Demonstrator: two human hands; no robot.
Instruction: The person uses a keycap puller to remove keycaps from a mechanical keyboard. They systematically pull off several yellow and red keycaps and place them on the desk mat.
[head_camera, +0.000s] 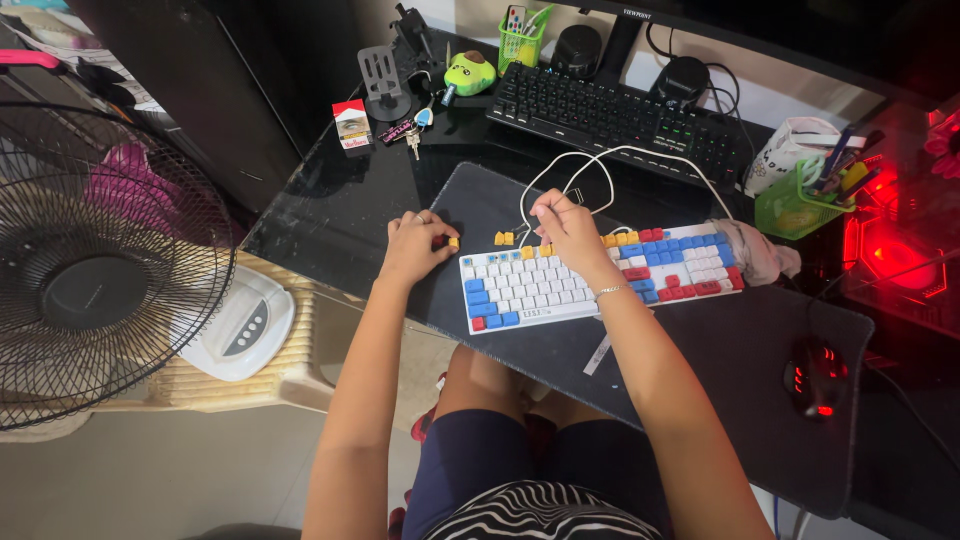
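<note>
Black desk mat (760, 360) carries white keyboard with blue, red, yellow keycaps (590, 278). Left hand (415, 245) pinches yellow keycap (453, 241) beside it; right hand (568, 232) closed on its top row; grip contents unclear. Several yellow caps already off, most seated.

Both bare arms reach forward from the lower edge of the view, forearms angling inward so the hands end near each other. The left hand (415, 247) is curled into a loose fist, knuckles up, thumb and forefinger pinched together on its inner side, with a ring on one finger. The left wrist is straight and the forearm runs almost directly away from the body. The right hand (568, 232) lies just to the right of the left, slightly farther forward, palm down, fingers bent and bunched at the tips. A thin bracelet circles the right wrist, and that forearm slants in from the lower right.
</note>
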